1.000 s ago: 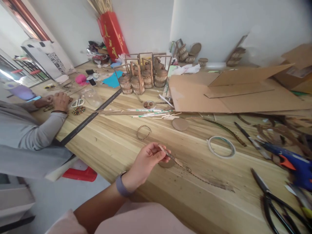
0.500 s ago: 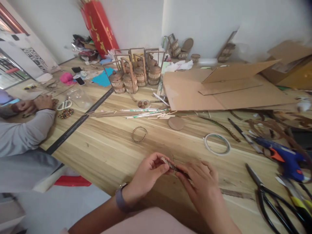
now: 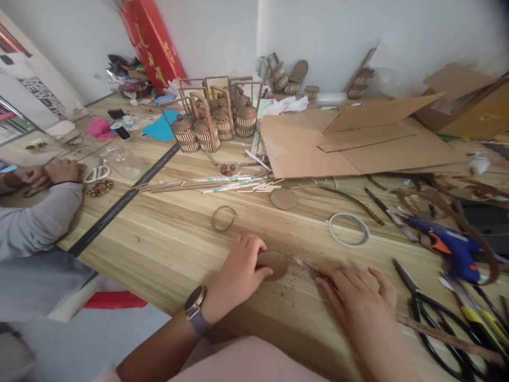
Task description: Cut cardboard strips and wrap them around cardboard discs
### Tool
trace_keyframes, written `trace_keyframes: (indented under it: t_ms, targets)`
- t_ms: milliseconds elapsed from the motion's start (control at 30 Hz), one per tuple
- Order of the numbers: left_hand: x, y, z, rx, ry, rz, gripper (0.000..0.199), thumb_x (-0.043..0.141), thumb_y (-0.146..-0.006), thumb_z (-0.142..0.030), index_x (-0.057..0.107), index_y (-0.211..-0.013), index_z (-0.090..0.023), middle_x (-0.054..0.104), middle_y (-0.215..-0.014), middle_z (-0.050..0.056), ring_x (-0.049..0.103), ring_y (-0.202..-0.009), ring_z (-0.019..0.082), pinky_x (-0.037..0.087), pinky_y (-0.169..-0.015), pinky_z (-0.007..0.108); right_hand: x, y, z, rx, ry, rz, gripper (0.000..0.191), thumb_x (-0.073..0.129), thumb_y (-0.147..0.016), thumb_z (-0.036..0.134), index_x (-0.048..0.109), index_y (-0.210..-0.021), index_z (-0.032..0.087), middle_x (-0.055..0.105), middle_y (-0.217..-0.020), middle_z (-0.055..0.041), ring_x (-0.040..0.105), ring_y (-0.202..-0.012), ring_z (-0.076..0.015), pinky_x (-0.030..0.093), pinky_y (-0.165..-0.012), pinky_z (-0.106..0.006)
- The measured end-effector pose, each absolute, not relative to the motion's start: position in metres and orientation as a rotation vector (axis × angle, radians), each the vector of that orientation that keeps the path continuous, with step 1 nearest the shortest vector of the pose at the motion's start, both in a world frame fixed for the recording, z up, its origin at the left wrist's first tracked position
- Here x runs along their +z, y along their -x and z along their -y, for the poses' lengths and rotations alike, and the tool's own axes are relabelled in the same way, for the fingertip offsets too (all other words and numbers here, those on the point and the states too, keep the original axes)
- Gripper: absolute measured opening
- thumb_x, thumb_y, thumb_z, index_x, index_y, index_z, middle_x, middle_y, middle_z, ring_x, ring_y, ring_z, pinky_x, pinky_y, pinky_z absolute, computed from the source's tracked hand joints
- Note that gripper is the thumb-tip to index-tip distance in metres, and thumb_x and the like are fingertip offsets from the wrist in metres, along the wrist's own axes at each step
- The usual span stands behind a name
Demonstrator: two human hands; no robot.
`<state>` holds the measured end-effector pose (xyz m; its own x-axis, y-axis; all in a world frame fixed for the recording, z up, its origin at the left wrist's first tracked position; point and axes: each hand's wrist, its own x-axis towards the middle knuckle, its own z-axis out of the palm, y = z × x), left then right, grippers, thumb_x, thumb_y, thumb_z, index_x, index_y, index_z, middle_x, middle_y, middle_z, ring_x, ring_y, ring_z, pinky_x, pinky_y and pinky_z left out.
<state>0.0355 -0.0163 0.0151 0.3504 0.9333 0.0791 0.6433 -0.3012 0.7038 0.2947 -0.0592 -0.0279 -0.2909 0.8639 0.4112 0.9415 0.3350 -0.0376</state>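
My left hand [image 3: 238, 278] grips the near-left edge of a flat, round brown disc [image 3: 276, 265], thumb on top and fingers curled at the rim. My right hand [image 3: 358, 297] is closed on a narrow strip [image 3: 306, 266] with a pale, mottled end pointing at the disc, a small gap apart. A brown length [image 3: 449, 337] shows behind that hand, over the black-handled scissors [image 3: 425, 307]; it seems to be the same strip, but the hand hides the join. Dark crumbs [image 3: 288, 284] lie on the wood beneath. Beyond are a thin patterned ring [image 3: 223, 207] and a second disc [image 3: 283, 198].
Right of my hands lie a tape roll [image 3: 330, 233], a blue glue gun [image 3: 453, 246] and a yellow-handled tool [image 3: 477, 318]. Small lidded baskets [image 3: 209, 132] and folded cardboard [image 3: 306, 154] stand farther back. At left, a co-worker's hands [image 3: 59, 171] rest near white-handled scissors [image 3: 96, 174].
My hands, close together before, have moved apart. The disc now shows its flat face in my left hand, and the strip's end has drawn away to the right. The view has shifted slightly.
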Motion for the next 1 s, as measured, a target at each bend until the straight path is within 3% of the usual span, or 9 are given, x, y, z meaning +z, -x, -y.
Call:
trace_keyframes:
  t_ms: [67, 167, 333, 500, 600, 733, 867, 933, 1000]
  targets:
    - [0.022, -0.027, 0.019, 0.775, -2.001, -1.151, 0.026, 0.057, -0.082, 0.001, 0.046, -0.084, -0.022, 0.063, -0.095, 0.002, 0.059, -0.088, 0.018, 0.049, -0.079, 0.031, -0.027, -0.293, 0.062, -0.329, 1.615, 2.244, 0.024, 0.048, -0.098, 0.037, 0.068, -0.092, 0.024, 0.073, -0.078, 0.0013, 0.067, -0.074, -0.0176, 0.029, -0.095, -0.040]
    - [0.028, -0.014, 0.023, 0.982, -2.124, -0.928, 0.031, 0.046, -0.080, 0.010, 0.042, -0.079, -0.021, 0.065, -0.103, 0.002, 0.058, -0.099, 0.017, 0.047, -0.087, 0.031, -0.028, -0.292, 0.062, -0.357, 1.646, 2.221, 0.025, 0.047, -0.098, 0.035, 0.068, -0.091, 0.024, 0.073, -0.078, 0.0010, 0.067, -0.074, -0.0175, 0.028, -0.098, -0.040]
    - [0.027, -0.009, 0.026, 1.103, -2.221, -0.849, 0.031, 0.045, -0.083, 0.009, 0.044, -0.082, -0.022, 0.066, -0.108, 0.004, 0.058, -0.109, 0.018, 0.047, -0.093, 0.034, -0.029, -0.284, 0.059, -0.407, 1.572, 2.232, 0.021, 0.049, -0.098, 0.032, 0.067, -0.091, 0.023, 0.072, -0.077, 0.0017, 0.067, -0.071, -0.0166, 0.028, -0.099, -0.040]
    - [0.029, -0.012, 0.033, 0.938, -2.014, -0.871, 0.028, 0.047, -0.078, 0.006, 0.039, -0.078, -0.021, 0.053, -0.140, 0.013, 0.040, -0.138, 0.028, 0.038, -0.105, 0.044, -0.021, -0.271, 0.063, -0.372, 1.617, 2.205, 0.019, 0.050, -0.098, 0.028, 0.066, -0.090, 0.023, 0.072, -0.077, 0.0010, 0.067, -0.074, -0.0167, 0.027, -0.103, -0.041]
    - [0.024, -0.018, 0.036, 0.873, -1.479, -0.884, 0.030, 0.057, -0.080, -0.005, 0.033, -0.072, -0.021, 0.054, -0.140, 0.015, 0.055, -0.124, 0.027, 0.045, -0.093, 0.038, -0.018, -0.265, 0.065, -0.339, 1.617, 2.202, 0.022, 0.048, -0.099, 0.027, 0.066, -0.087, 0.023, 0.071, -0.076, 0.0010, 0.067, -0.074, -0.0162, 0.026, -0.103, -0.041]
    - [0.014, -0.026, 0.039, 0.857, -0.714, -0.726, 0.036, 0.075, -0.074, -0.017, 0.039, -0.067, -0.019, 0.068, -0.119, 0.010, 0.065, -0.083, 0.013, 0.047, -0.075, 0.025, -0.019, -0.259, 0.067, -0.286, 1.652, 2.188, 0.027, 0.043, -0.101, 0.026, 0.067, -0.088, 0.023, 0.072, -0.079, -0.0005, 0.067, -0.080, -0.0171, 0.025, -0.105, -0.042]
    - [0.012, -0.027, 0.050, 0.795, -0.406, -0.484, 0.033, 0.088, -0.067, -0.030, 0.064, -0.082, -0.015, 0.069, -0.119, 0.012, 0.066, -0.095, 0.015, 0.048, -0.085, 0.021, -0.021, -0.256, 0.068, -0.283, 1.634, 2.190, 0.028, 0.042, -0.101, 0.027, 0.067, -0.090, 0.023, 0.072, -0.080, -0.0010, 0.067, -0.080, -0.0168, 0.025, -0.107, -0.042]
    - [0.011, -0.028, 0.056, 0.789, -0.359, -0.415, 0.032, 0.087, -0.070, -0.035, 0.066, -0.082, -0.014, 0.068, -0.123, 0.013, 0.067, -0.101, 0.017, 0.048, -0.089, 0.023, -0.021, -0.256, 0.068, -0.287, 1.636, 2.201, 0.027, 0.043, -0.101, 0.027, 0.067, -0.091, 0.023, 0.072, -0.081, -0.0009, 0.067, -0.081, -0.0171, 0.025, -0.107, -0.042]
    - [0.009, -0.029, 0.059, 0.763, -0.339, -0.428, 0.028, 0.088, -0.069, -0.028, 0.065, -0.079, -0.015, 0.070, -0.119, 0.010, 0.069, -0.096, 0.016, 0.051, -0.082, 0.022, -0.022, -0.256, 0.069, -0.301, 1.642, 2.210, 0.025, 0.045, -0.100, 0.026, 0.067, -0.090, 0.023, 0.072, -0.081, -0.0007, 0.067, -0.081, -0.0173, 0.025, -0.107, -0.042]
